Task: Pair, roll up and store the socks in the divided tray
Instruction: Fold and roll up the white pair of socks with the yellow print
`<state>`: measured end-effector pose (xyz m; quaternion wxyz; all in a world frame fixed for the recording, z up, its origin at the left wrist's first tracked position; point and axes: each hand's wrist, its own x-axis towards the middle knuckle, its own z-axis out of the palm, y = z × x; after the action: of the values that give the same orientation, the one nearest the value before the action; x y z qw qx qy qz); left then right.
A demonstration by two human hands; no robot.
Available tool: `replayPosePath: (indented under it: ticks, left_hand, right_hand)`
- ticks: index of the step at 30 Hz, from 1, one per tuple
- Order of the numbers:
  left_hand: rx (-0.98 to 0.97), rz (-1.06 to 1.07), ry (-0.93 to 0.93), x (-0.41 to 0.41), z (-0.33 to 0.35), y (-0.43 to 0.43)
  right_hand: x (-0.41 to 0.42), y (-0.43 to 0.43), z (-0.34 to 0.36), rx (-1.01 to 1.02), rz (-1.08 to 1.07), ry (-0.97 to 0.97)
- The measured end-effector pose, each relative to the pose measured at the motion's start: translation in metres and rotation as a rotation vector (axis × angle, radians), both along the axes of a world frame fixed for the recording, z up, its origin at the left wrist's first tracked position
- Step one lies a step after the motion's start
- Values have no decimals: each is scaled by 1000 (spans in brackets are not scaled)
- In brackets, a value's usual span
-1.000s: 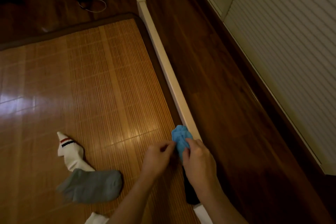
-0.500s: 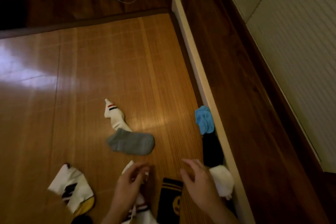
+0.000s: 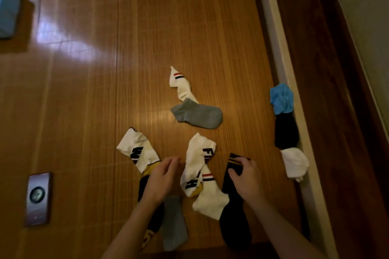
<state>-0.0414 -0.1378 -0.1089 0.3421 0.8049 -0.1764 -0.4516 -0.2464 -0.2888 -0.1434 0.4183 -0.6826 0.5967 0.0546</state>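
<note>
Loose socks lie on the bamboo mat (image 3: 88,111). My right hand (image 3: 245,176) grips the yellow-striped cuff of a black sock (image 3: 233,223). My left hand (image 3: 162,176) hovers with loosely curled fingers between a white lettered sock (image 3: 136,151) and a second white lettered sock (image 3: 197,160), holding nothing. A grey sock (image 3: 199,115) overlaps a white sock with red and black stripes (image 3: 181,84). Another grey sock (image 3: 173,223) lies under my left forearm. Rolled blue (image 3: 282,99), black (image 3: 286,130) and white (image 3: 294,164) bundles sit in a row against the long white rail (image 3: 280,48).
A phone (image 3: 39,197) lies on the mat at the left. A light blue box (image 3: 8,8) stands at the far left corner. Dark wooden floor (image 3: 328,111) runs to the right of the rail, and a pale wall lies beyond it.
The view swung down and left from the rail to the sock pile. My hands let go of the blue bundle, came back, and my right hand took the black sock's cuff.
</note>
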Motion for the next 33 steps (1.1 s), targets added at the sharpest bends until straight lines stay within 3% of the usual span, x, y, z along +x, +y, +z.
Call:
replayPosePath:
  ticks: [7, 9, 15, 18, 20, 23, 26, 28, 33]
  left_hand:
    - [78, -52, 82, 17, -9, 31]
    - [135, -130, 159, 17, -12, 32]
    - [213, -178, 402, 10, -15, 20]
    - [202, -218, 417, 4, -18, 16]
    - [174, -194, 457, 2, -17, 13]
    - [163, -207, 469, 3, -17, 8]
    - [158, -220, 394, 11, -16, 5]
    - [156, -169, 201, 23, -15, 5]
    - [149, 193, -203, 60, -17, 13]
  right_hand:
    - [25, 30, 0, -77, 26, 51]
    - [38, 33, 2, 17, 20, 24]
    - [88, 42, 11, 459, -443, -124]
    - [100, 45, 8, 579, -440, -146]
    - [109, 50, 7, 568, -394, -111]
    - [121, 53, 4, 368, -392, -12]
    - [125, 52, 2, 250, -355, 82]
    - [125, 53, -3, 228, -368, 125]
    - [125, 57, -9, 246, -327, 175]
